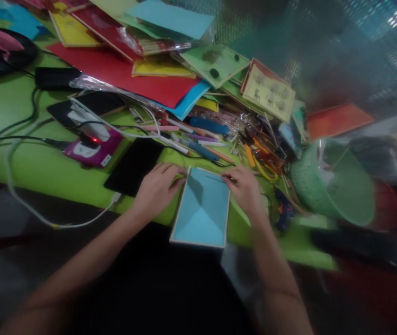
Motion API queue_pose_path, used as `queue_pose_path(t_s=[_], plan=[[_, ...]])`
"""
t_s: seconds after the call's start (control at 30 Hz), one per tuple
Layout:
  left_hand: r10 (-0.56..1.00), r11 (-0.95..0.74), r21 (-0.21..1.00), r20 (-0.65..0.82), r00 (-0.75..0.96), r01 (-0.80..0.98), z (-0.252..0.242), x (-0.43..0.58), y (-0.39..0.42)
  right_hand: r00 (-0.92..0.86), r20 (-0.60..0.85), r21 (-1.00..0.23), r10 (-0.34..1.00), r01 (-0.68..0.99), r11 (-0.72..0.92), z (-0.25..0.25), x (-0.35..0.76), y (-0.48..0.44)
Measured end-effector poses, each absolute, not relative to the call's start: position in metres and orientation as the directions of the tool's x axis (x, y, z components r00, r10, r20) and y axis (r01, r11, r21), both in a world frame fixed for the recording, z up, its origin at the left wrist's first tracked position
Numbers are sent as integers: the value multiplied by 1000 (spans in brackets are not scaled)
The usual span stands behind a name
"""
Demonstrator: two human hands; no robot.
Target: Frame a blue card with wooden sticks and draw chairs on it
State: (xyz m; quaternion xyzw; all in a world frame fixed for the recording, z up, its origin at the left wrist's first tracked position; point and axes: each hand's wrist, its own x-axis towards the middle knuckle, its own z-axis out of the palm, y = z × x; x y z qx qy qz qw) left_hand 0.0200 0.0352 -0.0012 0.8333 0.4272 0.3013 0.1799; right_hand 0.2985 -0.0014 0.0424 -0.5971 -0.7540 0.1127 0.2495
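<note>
A flat, light-blue rectangular panel with pale, narrow edging (201, 209) lies in front of the person, its far part over the bright green table (94, 188) and its near end overhanging the table edge, above the person's dark clothing. Blurring softens much of the scene, and shadows darken the panel's far half. A thin dark line at its far right corner could be a slender stick or a shadow; which one cannot be told. The fingertips are too blurred to show clearly what lies between them, and both forearms are cut off by the lower border of the view.

The left hand (160, 186) comes in from the near left of the panel, back of the hand upward, fingers bent and thumb drawn close to them, tips at the panel's far left edge. The right hand (245, 188) mirrors it from the right, wrist bent inward, fingers curled with thumb and forefinger nearly together at the far right corner. Whether either hand actually grips the panel cannot be told.

Left of the panel lies a flat black rectangular object (135, 165), partly behind the left hand, and farther left a purple-and-white power block (95, 149) with a glowing red light. Beyond the panel, a jumble of pens and sticks partly covers itself. Right of the panel stand a blurred, pale green round bowl (334, 186) and a dark blue tool (282, 209), hard to identify.
</note>
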Motion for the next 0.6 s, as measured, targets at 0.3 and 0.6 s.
queue_pose_path(t_s=[0.3,0.6], plan=[[766,-631,557,337,548,540,-10,22,28,-189,211,-487,959,830,271,33,290,3],[766,-626,561,312,562,542,-9,22,29,-212,220,-458,952,839,292,26,289,9]])
